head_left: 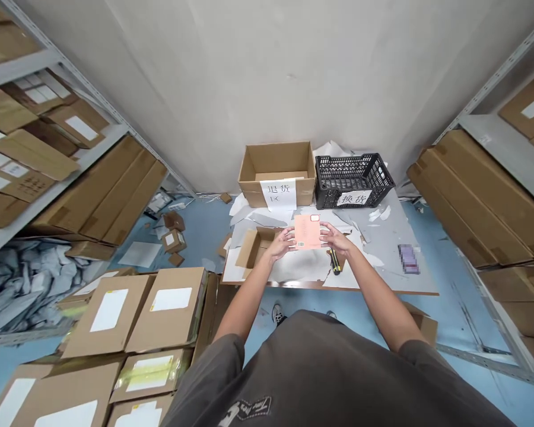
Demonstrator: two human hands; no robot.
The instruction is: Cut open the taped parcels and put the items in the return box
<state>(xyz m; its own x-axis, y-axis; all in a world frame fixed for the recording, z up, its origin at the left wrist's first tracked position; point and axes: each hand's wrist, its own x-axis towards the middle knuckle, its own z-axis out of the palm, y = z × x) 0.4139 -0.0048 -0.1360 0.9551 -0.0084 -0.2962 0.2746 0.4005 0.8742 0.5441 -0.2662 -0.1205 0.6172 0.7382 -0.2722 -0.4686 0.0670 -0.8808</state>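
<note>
A small flat pink box [307,232] with a barcode label is held between both my hands above the table [409,279]. My left hand [282,242] grips its left edge and my right hand [335,238] grips its right edge, fingers closed on it. Just below and left of the pink box lies a small open cardboard box [253,247]. A yellow and black utility knife [335,262] lies on the table under my right hand.
At the table's back stand an open cardboard box [276,172] with a paper label and a black plastic crate [352,178] with a label. Torn paper litters the tabletop. Stacked cartons [137,314] fill the floor at left; metal shelves with cartons [480,201] line both sides.
</note>
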